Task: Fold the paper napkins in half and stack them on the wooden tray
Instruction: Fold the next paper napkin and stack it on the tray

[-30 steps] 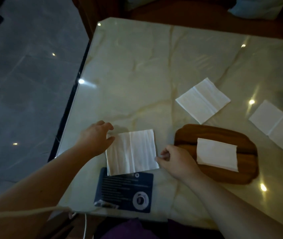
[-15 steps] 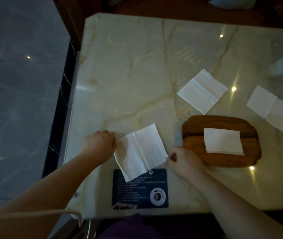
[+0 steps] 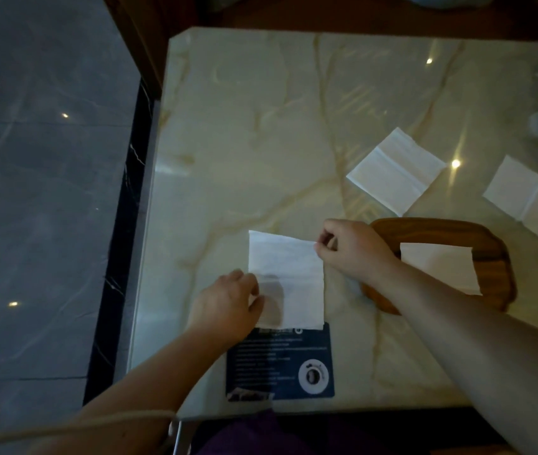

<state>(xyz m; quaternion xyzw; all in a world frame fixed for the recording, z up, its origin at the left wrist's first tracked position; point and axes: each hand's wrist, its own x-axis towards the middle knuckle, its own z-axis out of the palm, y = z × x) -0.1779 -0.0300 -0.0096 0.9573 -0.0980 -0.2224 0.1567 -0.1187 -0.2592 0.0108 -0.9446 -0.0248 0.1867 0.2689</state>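
Observation:
A white paper napkin point(image 3: 285, 274) lies unfolded near the table's front edge. My left hand point(image 3: 225, 307) pinches its near left corner. My right hand point(image 3: 353, 251) pinches its far right corner, just left of the wooden tray point(image 3: 490, 244). One folded napkin point(image 3: 438, 267) rests on the tray, partly hidden by my right forearm. Beyond the tray lie two flat napkins, one in the middle point(image 3: 395, 170) and another point(image 3: 530, 201) at the right edge.
A dark blue printed card point(image 3: 280, 366) lies on the marble table point(image 3: 261, 142) under the napkin's near edge. The table's left edge drops to a grey tiled floor point(image 3: 38, 192). A brown wooden piece of furniture point(image 3: 326, 11) stands behind the table.
The napkin has turned from slanted to square with the table. My right hand moved from its near right corner up to the far right corner. My left hand slid to the near left corner.

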